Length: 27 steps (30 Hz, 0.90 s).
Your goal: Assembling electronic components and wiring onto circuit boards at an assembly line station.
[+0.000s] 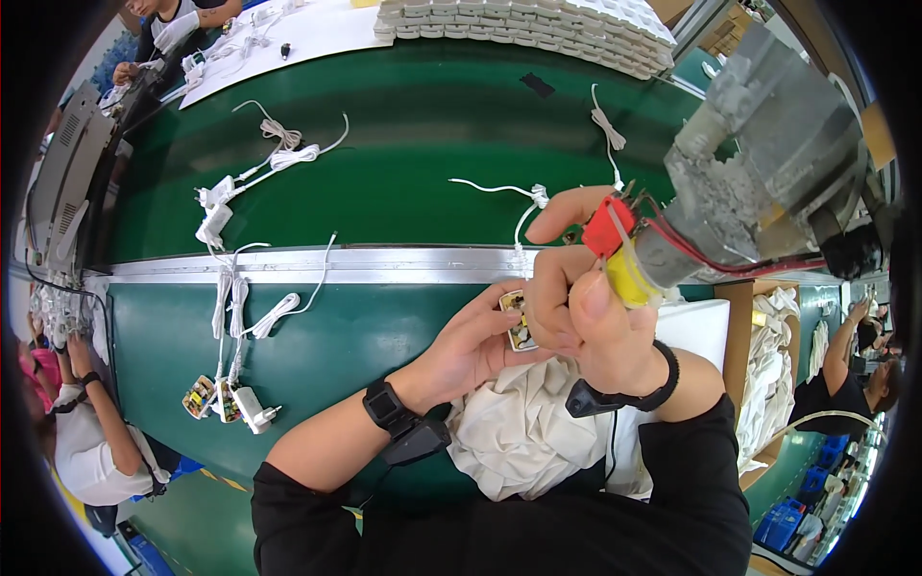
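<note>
My left hand (461, 341) has its fingers curled around a small white power adapter housing (520, 322), open on top with circuit parts showing inside. Close beside it, my right hand (610, 331) is wrapped round the red and yellow tip end of a bulky grey tool (610, 228). The tool's clear, whitish-crusted body (740, 163) and red wires reach to the upper right. Its nozzle opening and the tip's contact with the adapter cannot be made out. A white cord (519, 235) lies just behind the adapter. Below my hands is a crumpled cream cloth (523, 422).
Open adapters with boards (200, 396) and a closed white adapter (254, 410) lie on the green bench at left. More corded adapters (216, 206) rest on the green belt (403, 125) beyond the metal rail (384, 266). White trays (528, 34) are stacked behind; a cardboard box (738, 331) stands right.
</note>
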{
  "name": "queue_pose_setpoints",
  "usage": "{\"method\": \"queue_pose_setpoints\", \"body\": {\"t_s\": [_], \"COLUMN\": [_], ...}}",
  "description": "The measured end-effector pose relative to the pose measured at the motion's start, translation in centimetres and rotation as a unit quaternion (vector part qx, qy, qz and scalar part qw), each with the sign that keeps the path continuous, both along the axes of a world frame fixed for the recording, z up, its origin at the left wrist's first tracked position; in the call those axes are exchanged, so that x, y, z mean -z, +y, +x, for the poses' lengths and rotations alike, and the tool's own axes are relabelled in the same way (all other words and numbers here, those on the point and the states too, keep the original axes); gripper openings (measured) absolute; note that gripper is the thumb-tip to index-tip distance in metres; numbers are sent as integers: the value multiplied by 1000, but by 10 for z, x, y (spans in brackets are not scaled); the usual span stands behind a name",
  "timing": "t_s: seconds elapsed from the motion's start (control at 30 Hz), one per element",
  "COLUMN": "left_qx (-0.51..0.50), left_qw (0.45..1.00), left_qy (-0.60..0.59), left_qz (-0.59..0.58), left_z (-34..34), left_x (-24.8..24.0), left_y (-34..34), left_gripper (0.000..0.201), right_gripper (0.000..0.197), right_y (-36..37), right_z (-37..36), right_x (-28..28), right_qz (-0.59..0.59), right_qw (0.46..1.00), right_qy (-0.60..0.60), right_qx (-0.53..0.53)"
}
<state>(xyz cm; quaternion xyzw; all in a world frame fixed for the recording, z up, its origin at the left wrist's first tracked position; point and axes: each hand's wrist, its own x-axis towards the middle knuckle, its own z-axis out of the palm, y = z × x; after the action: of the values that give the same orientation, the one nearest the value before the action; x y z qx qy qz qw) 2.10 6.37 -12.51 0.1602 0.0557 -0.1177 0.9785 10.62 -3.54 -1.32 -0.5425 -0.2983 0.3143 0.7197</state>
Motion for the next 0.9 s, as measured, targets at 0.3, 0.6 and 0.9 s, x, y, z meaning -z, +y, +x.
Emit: {"method": "queue_pose_setpoints", "body": {"t_s": [0.3,0.6,0.9], "left_qx": [-181,-324,-96], "left_qw": [492,337,23], "left_qy": [-204,-128,288], "left_qz": [827,875,952], "left_z": [87,58,-54], "left_x": [6,-29,-33], "left_y": [66,114,241], "left_gripper": [43,45,31], "right_gripper": [53,50,48], "right_y": [4,7,8], "right_z": [-14,-12,-12], "right_x": [-5,-10,-8], "right_qz": [16,21,28], "right_qw": [999,998,997], "right_qy": [-33,-38,-44], "right_qx": [-33,-37,-49]}}
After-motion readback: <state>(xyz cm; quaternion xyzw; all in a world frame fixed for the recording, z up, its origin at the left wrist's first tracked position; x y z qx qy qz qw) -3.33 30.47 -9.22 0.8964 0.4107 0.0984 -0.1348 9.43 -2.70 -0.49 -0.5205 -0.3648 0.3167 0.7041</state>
